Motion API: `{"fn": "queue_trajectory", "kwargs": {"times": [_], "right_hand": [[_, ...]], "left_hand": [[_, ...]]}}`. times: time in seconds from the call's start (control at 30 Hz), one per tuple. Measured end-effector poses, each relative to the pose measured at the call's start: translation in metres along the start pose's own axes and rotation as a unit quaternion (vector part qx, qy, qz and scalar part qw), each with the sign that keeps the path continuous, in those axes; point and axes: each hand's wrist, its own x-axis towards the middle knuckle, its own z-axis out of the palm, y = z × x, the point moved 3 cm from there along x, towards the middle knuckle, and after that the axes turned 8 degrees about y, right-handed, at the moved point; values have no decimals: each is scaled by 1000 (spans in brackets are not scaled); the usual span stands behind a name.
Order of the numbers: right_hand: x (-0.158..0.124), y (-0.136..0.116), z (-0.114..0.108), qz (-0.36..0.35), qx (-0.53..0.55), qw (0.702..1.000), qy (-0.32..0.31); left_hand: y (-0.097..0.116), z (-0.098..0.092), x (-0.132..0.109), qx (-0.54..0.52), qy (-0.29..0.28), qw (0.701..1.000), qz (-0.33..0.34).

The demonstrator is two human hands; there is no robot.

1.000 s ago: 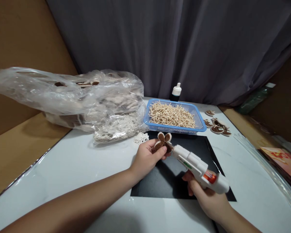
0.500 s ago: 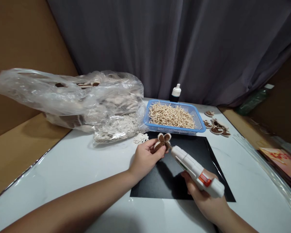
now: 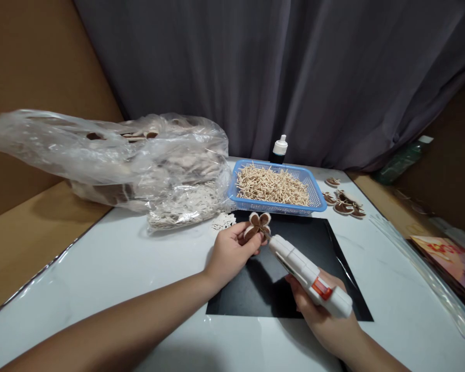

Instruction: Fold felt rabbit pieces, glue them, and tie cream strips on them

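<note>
Between the thumb and fingers of my left hand (image 3: 232,252) is a small brown flower (image 3: 259,221) with pale, fuzzy petal edges. Its face is turned up toward me. My right hand (image 3: 329,315) grips a white hot glue gun (image 3: 300,261) with an orange-red part on its body. The gun's tip points at the flower's middle and looks very close to it; whether they touch I cannot tell. Both hands are over a black mat (image 3: 269,289) on the white marbled table (image 3: 155,258).
A blue basket (image 3: 318,194) full of short pale twigs stands behind the mat, a white-capped bottle (image 3: 280,147) behind it. Left is a big clear plastic bag (image 3: 170,160). Several brown pieces (image 3: 344,206) and clear glue sticks (image 3: 422,268) lie right. A green bottle (image 3: 403,163) lies beyond.
The glue gun has moved slightly left, its tip now nearer the flower's middle. My left hand still holds the flower in nearly the same place.
</note>
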Motion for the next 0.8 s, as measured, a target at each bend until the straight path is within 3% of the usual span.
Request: {"fn": "queue_trajectory", "kwargs": {"times": [0.27, 0.8], "right_hand": [[-3, 8, 2, -9, 1, 1000, 14], [1, -1, 0, -30, -1, 998, 51]], "left_hand": [[-1, 0, 0, -11, -5, 1000, -9], [1, 4, -1, -21, -27, 999, -28]]}}
